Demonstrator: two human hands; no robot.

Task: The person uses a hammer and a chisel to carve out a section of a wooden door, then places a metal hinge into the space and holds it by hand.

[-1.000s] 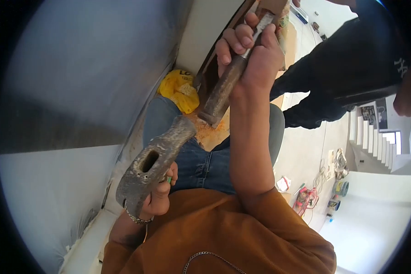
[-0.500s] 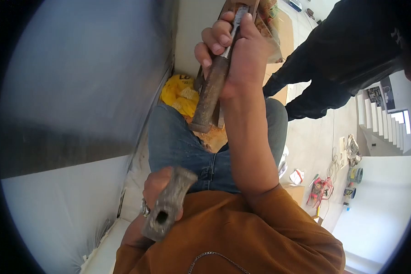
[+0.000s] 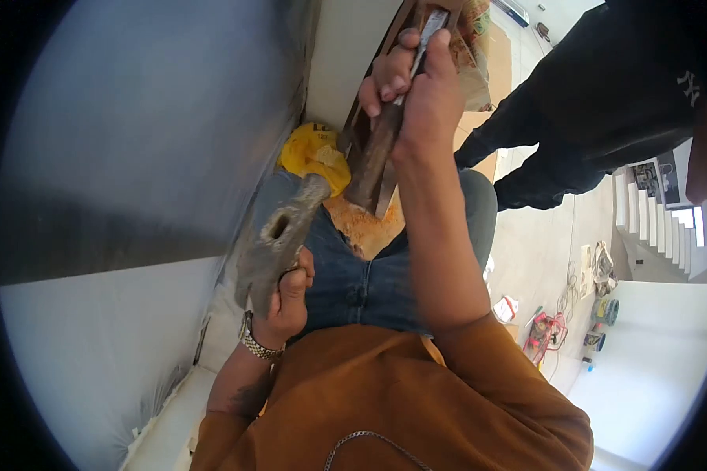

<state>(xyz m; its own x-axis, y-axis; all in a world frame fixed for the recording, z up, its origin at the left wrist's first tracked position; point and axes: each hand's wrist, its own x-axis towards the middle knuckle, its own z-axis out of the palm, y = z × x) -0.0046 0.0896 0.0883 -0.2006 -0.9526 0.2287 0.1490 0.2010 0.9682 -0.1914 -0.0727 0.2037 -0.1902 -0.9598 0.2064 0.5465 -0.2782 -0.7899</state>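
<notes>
My right hand [image 3: 432, 98] is closed around a chisel [image 3: 378, 153], its fingers wrapped near where blade meets handle. The metal blade points away from me, its tip at a long brown wooden piece [image 3: 386, 195] that runs between my legs. The worn handle's butt end faces me. In my left hand [image 3: 293, 290], the fingers grip a hammer [image 3: 287, 228] with a worn metal head and an open eye hole. One end of the head is close to the chisel's butt, with a small gap showing. The hammer's handle is mostly hidden.
A yellow bag [image 3: 314, 153] lies beyond my left knee. Wood dust [image 3: 365, 224] covers the surface between my legs. A person in dark clothes [image 3: 597, 110] stands close on the right. Plastic sheeting [image 3: 133, 157] hangs at left. Red tools [image 3: 546, 334] and buckets [image 3: 605, 312] stand on the right.
The hammer has swung up and away from my chest toward the chisel's butt, and my left wrist has turned. The chisel and my right hand have shifted slightly right in view.
</notes>
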